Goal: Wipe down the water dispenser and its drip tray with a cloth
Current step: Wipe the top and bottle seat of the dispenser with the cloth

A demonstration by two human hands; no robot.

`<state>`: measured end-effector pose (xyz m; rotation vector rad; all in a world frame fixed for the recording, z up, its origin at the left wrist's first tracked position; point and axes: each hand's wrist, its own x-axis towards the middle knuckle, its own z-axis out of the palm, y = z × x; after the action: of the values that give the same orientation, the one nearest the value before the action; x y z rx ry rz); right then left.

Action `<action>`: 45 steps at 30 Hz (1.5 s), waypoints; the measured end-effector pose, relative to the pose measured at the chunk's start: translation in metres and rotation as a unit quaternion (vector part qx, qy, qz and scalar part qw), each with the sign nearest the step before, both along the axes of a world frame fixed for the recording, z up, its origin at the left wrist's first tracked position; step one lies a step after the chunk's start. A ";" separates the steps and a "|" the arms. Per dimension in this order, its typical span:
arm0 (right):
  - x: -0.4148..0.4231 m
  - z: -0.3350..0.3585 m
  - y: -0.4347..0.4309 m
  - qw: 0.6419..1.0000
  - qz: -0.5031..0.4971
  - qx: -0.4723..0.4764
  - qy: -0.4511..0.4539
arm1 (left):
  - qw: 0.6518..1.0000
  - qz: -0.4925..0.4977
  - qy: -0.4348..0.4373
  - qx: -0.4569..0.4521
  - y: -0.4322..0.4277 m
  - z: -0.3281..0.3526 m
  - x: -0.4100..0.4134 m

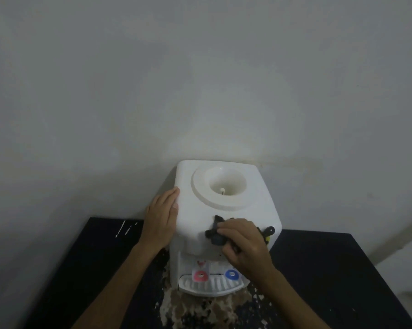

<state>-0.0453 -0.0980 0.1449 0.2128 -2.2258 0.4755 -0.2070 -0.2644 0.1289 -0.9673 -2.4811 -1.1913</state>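
Setting: plain grey-white wall [129, 91]; dark, near-black worktop [330, 269] with its surface flaked away to pale patches [200, 307] in front of the unit.

Item 1: white plastic tabletop water dispenser [254, 200], no bottle fitted, standing at the back of the worktop against the wall. Open round bottle well [226, 184] on top; pink tap [200, 276] and blue tap [232, 274] below.

Item 2: white slotted drip tray [209, 287], at the base under the taps.

Item 3: dark crumpled cloth [215, 235], bunched under your right hand [245, 245], fingers curled closed over it on the front upper edge.

Item 4: your left hand [162, 214], flat and open, holding nothing, bracing the dispenser's left side.

Step in hand, as judged: wiping the top front edge. Next calls for working down the front panel to the taps, then the tray; keep the brace.

Writing: none legible; a small yellow mark at the right front corner is too small to read.
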 end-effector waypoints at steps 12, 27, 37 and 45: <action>-0.041 0.009 -0.052 0.975 -0.213 -0.001 -0.059 | 0.998 0.006 -0.036 0.043 0.008 0.000 0.006; -0.005 0.001 -0.009 0.976 -0.205 -0.079 -0.008 | 0.999 0.024 -0.021 0.007 0.004 0.002 0.006; -0.039 0.011 -0.056 0.959 -0.270 -0.048 -0.077 | 0.998 0.025 -0.047 0.026 0.008 0.000 0.007; -0.047 0.025 -0.050 0.992 -0.052 -0.051 -0.101 | 0.999 0.011 -0.030 -0.001 0.003 0.000 0.006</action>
<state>-0.0925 -0.1475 0.1702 -0.0063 -2.3885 0.5729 -0.2013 -0.2615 0.1292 -0.9160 -2.5322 -1.2306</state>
